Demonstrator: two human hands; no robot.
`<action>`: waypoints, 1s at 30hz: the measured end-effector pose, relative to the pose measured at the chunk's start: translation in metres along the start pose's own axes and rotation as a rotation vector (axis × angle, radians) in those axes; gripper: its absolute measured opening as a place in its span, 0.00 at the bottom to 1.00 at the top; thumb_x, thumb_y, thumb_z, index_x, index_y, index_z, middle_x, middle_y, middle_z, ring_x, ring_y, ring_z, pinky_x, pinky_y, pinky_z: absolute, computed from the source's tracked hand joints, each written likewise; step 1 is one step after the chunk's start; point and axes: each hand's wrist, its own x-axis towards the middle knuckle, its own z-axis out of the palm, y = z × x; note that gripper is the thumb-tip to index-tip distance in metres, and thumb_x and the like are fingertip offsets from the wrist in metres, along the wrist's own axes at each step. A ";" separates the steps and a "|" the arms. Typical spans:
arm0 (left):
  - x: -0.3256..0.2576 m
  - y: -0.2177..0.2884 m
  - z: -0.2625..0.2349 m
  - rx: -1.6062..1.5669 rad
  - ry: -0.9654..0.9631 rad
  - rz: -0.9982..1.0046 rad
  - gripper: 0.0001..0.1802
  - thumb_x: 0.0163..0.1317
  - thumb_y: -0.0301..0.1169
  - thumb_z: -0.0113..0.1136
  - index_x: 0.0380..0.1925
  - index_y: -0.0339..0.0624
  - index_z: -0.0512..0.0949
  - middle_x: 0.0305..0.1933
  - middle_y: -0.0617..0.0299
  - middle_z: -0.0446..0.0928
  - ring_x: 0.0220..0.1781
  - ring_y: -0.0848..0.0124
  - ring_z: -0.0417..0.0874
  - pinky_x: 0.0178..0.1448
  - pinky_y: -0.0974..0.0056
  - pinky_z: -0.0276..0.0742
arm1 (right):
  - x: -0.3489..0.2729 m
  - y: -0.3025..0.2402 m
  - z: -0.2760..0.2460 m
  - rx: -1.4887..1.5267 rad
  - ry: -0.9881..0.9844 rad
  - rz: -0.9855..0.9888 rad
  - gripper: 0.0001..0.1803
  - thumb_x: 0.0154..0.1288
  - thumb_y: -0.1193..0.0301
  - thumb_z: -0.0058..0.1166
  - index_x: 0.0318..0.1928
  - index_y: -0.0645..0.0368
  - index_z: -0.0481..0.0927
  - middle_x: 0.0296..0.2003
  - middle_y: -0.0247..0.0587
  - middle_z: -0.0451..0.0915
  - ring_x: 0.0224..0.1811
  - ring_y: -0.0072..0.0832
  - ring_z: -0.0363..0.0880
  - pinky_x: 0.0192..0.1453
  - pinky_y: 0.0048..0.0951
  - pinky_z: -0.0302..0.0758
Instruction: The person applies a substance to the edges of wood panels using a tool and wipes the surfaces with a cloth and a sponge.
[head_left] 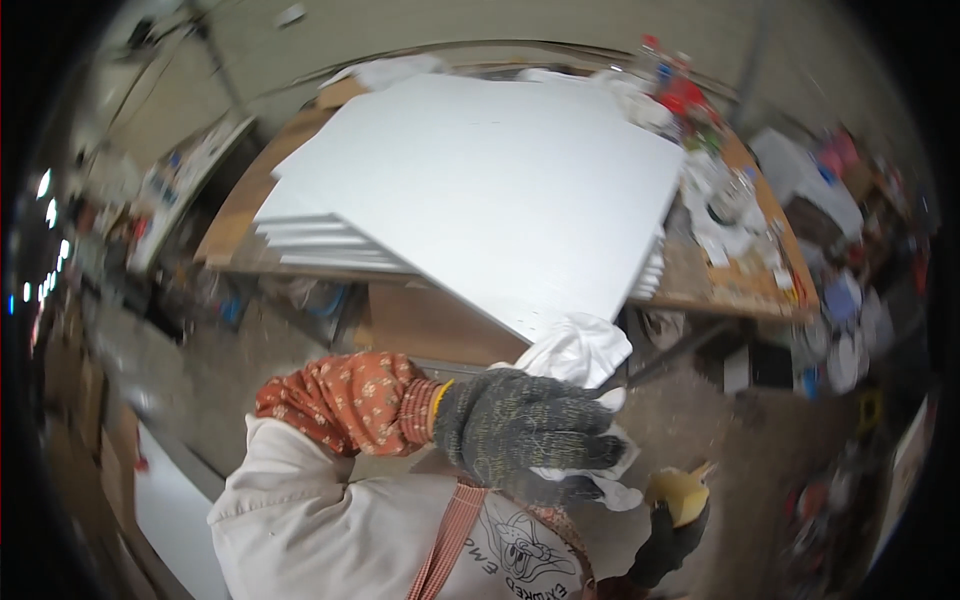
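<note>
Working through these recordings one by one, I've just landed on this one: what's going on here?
The person's gloved left hand holds a bunched white cloth close to the near corner of a stack of white panels; whether cloth and panels touch, I can't tell. The gloved right hand, lower down and away from the table, holds a yellowish piece too blurred to identify. The panels lie on a wooden table, with a clear container on its right side.

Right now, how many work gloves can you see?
2: a speckled grey glove on the left hand, holding white cloth, and a dark glove on the right hand, holding a yellow object. Others may be hidden.
</note>
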 end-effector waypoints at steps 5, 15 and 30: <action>-0.078 -0.059 0.013 0.299 -0.230 -0.069 0.26 0.55 0.38 0.61 0.53 0.41 0.74 0.63 0.56 0.68 0.67 0.59 0.65 0.66 0.50 0.66 | 0.026 0.004 0.008 0.119 -0.040 -0.109 0.33 0.55 0.73 0.58 0.61 0.68 0.63 0.53 0.45 0.71 0.53 0.32 0.71 0.58 0.33 0.69; -0.186 -0.111 -0.148 0.146 0.125 -0.784 0.24 0.55 0.31 0.63 0.52 0.39 0.72 0.54 0.52 0.71 0.57 0.58 0.73 0.62 0.54 0.69 | 0.025 -0.078 0.091 0.197 0.160 -0.169 0.34 0.48 0.78 0.58 0.59 0.72 0.65 0.51 0.46 0.74 0.50 0.32 0.74 0.56 0.30 0.71; -0.058 -0.170 -0.071 -1.752 -0.046 -0.946 0.28 0.63 0.42 0.53 0.54 0.30 0.66 0.46 0.36 0.73 0.40 0.44 0.81 0.24 0.55 0.84 | 0.017 -0.089 0.149 1.025 -0.100 0.235 0.27 0.59 0.61 0.52 0.55 0.66 0.68 0.46 0.53 0.75 0.45 0.43 0.79 0.43 0.41 0.80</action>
